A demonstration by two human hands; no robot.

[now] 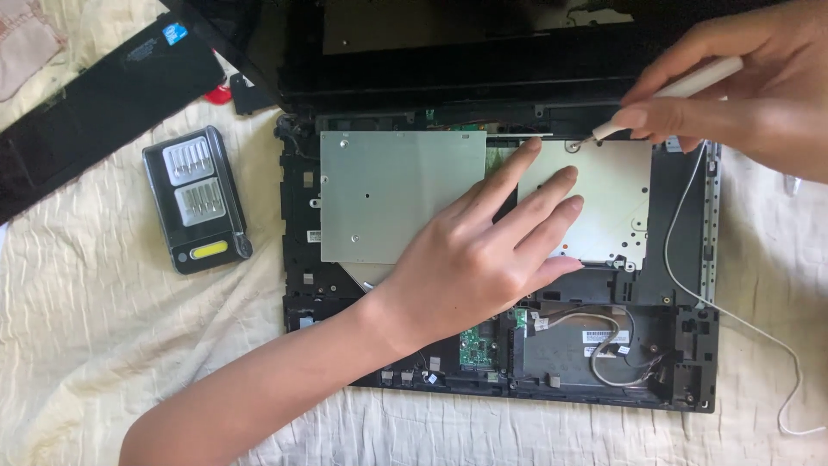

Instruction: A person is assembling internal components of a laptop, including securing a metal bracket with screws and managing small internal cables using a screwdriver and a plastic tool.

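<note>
Screwdriver [681, 91] | pinched in right hand [742, 86], tip down-left on metal plate [604, 198] | left hand [492, 250] flat, empty

Opened laptop base [681, 345] lying flat on a cloth-covered surface [103, 362], with the hinged lid [448, 52] behind it. Two metal plates side by side in the upper half of the base: the larger plate [388, 194] on the left, the smaller plate [617, 198] on the right. Left hand [483, 250] resting flat across both, fingers on the smaller plate. Right hand [750, 86] above the base's far right corner, holding a screwdriver [681, 91], tip touching the smaller plate's rear edge. Small circuit board [476, 345] and loose wires [604, 341] nearer, in front of the plates. Bit case [197, 200] left of the base, apart from it; detached panel [95, 95] behind the case. Thin cable [759, 332] trailing off the base to the right.
</note>
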